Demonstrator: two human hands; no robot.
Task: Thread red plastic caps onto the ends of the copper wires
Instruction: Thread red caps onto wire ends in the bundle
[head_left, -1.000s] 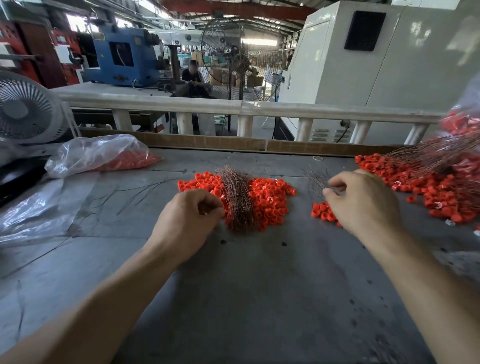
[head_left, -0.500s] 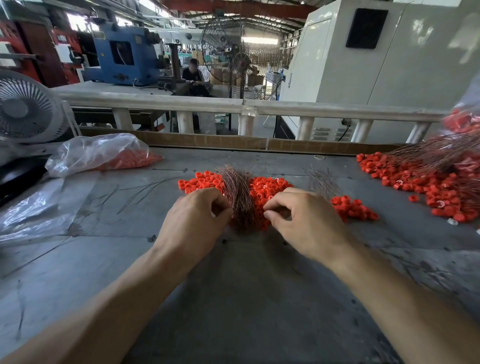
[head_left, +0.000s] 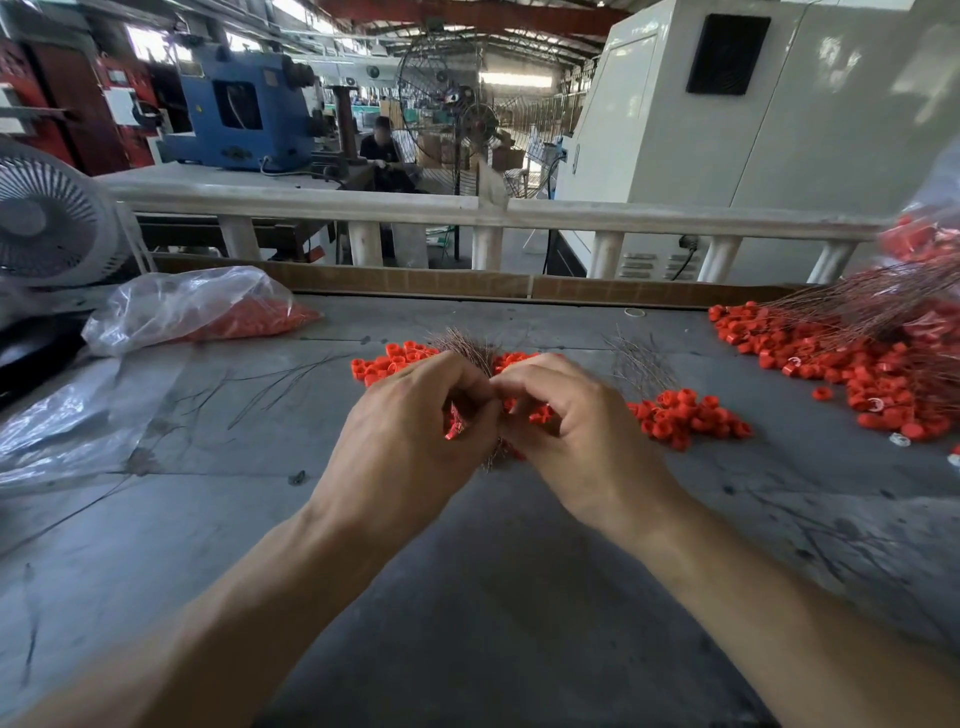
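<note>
My left hand and my right hand meet fingertip to fingertip above the middle of the grey table. The left hand's curled fingers hold something red and shiny, likely a cap. The right hand's thumb and fingers pinch at the same spot; what they hold is hidden. Behind the hands lies a bundle of thin copper wires on a pile of red plastic caps. A smaller heap of red caps sits just right of my right hand.
A large spread of red caps and long copper wires covers the table's right side. A clear bag of red caps lies at the back left, beside a white fan. Loose clear plastic covers the left edge.
My right hand moved left from the small cap heap to the central pile, then both hands lifted and came together with fingertips touching.
</note>
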